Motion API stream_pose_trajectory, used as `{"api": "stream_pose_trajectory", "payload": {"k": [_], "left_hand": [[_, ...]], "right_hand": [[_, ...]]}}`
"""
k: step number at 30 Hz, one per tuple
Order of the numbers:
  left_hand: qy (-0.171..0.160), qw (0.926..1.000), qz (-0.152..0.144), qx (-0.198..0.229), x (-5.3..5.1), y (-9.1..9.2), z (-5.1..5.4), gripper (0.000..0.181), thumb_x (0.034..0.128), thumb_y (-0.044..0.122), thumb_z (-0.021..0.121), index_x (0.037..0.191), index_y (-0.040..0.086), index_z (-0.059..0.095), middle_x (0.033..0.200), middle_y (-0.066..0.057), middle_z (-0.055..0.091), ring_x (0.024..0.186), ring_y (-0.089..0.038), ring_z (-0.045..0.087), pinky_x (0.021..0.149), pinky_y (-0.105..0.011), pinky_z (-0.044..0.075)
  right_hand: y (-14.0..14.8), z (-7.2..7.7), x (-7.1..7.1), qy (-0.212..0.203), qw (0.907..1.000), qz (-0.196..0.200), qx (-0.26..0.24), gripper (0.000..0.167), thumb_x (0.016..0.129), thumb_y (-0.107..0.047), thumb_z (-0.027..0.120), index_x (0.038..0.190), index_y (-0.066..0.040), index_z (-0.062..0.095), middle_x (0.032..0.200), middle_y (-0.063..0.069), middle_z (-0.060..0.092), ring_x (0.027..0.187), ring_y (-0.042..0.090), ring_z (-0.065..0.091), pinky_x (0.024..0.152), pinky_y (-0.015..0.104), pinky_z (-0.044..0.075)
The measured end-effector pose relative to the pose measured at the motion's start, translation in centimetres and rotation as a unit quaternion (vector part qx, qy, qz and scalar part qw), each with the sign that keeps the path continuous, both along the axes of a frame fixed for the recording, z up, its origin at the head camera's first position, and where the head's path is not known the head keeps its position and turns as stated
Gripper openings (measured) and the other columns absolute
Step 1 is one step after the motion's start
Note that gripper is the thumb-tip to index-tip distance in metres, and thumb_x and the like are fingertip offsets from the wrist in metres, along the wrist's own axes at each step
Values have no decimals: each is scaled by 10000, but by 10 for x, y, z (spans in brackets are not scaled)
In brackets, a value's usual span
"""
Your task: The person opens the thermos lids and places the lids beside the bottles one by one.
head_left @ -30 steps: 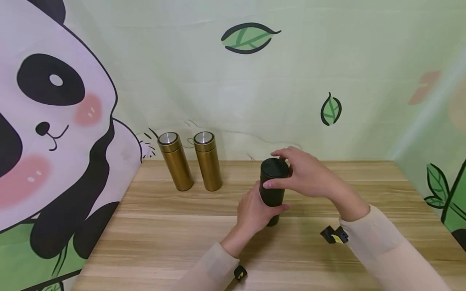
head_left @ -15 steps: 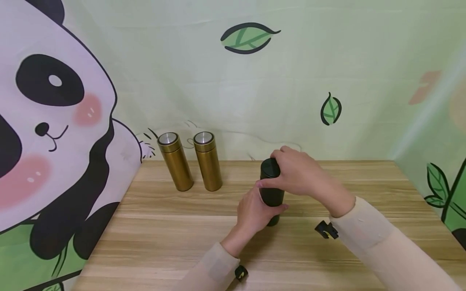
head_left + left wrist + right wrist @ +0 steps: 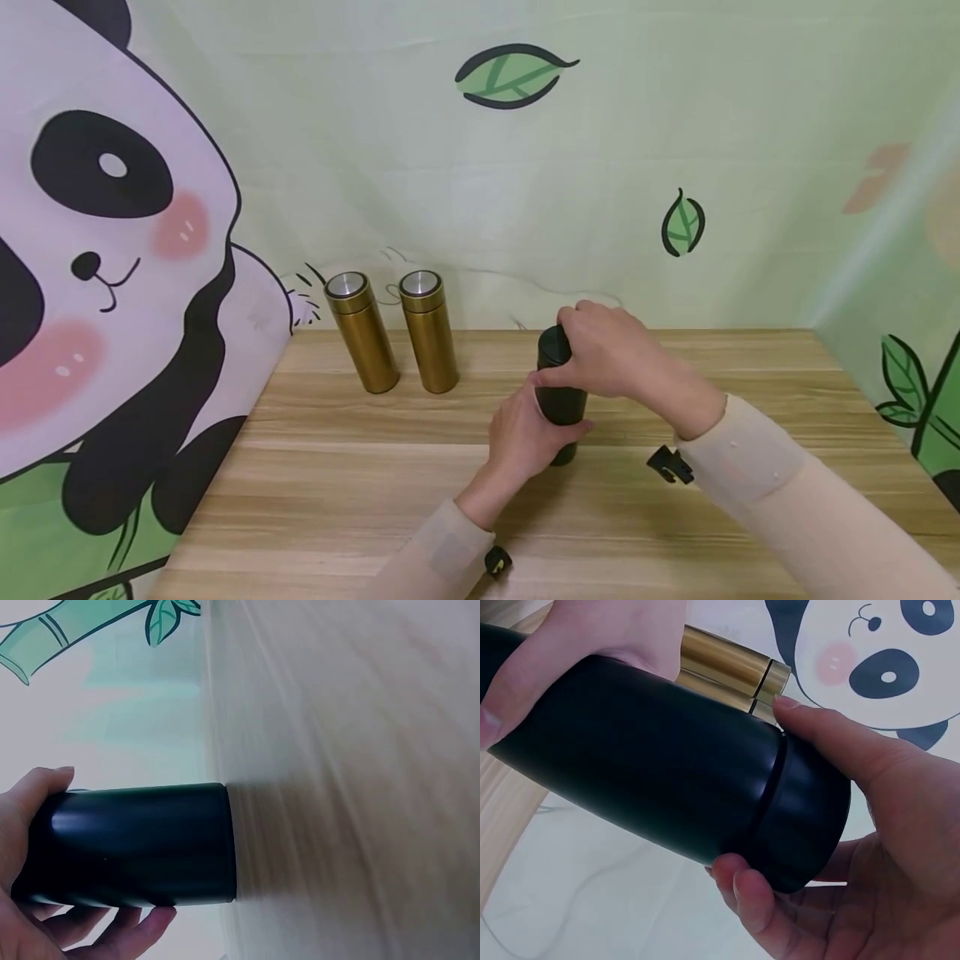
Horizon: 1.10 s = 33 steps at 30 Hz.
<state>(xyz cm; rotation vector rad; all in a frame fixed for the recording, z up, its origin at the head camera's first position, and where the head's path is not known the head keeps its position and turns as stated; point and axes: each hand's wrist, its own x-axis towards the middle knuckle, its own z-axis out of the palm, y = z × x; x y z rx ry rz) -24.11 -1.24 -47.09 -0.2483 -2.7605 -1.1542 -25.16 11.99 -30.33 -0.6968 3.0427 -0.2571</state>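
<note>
Left hand (image 3: 521, 437): curled round the body of the black flask (image 3: 562, 407), thumb across the near side; probably there to stop any turning or tipping.
Right hand (image 3: 611, 354): gripping the lid (image 3: 810, 814) from above at the seam, thumb and fingertips on opposite sides; likely set high to avoid crowding the lower grip.
Black flask: upright between both hands, capped, with a thin groove below the lid; apparently resting on the counter (image 3: 315, 500), though hard to confirm.
Nearer gold flask (image 3: 431, 350): upright, beyond and to the left of the left hand, well apart from it.
Farther gold flask (image 3: 367, 350): just beside the nearer one, further left; seemingly out of both arms' way.
Counter: ending just beyond the right hand; extending rightward and back toward the sleeves, so probably easier to move that way.
Printed cloth (image 3: 375, 167): rising behind the back edge, probably limiting any forward push.
</note>
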Motion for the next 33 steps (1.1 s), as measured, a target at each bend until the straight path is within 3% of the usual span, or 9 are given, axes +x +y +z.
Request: {"api": "stream_pose_trajectory", "payload": {"k": [13, 19, 33], "left_hand": [[-17, 9999, -144, -56, -3, -3, 1, 784, 758, 584, 860, 1357, 179, 557, 1159, -4, 738, 1006, -228, 691, 792, -376, 521], [-68, 9998, -199, -33, -5, -5, 0, 797, 760, 567, 862, 1396, 208, 543, 1186, -5, 733, 1021, -238, 687, 797, -379, 525], [-123, 9994, -310, -134, -9, -6, 2, 810, 749, 574, 858, 1411, 243, 527, 1188, 5, 736, 998, -234, 688, 793, -374, 522]], "right_hand": [[3, -3, -4, 85, 9996, 234, -129, 649, 809, -540, 832, 1161, -20, 666, 978, 85, 641, 848, 240, 604, 712, 368, 507], [4, -2, -5, 91, 9993, 330, -161, 670, 808, -534, 835, 1205, -19, 671, 1018, 83, 656, 898, 245, 612, 796, 435, 509], [11, 2, -15, -266, 9956, 883, -148, 634, 829, -502, 829, 1241, -49, 670, 1053, 58, 642, 905, 206, 624, 749, 363, 532]]}}
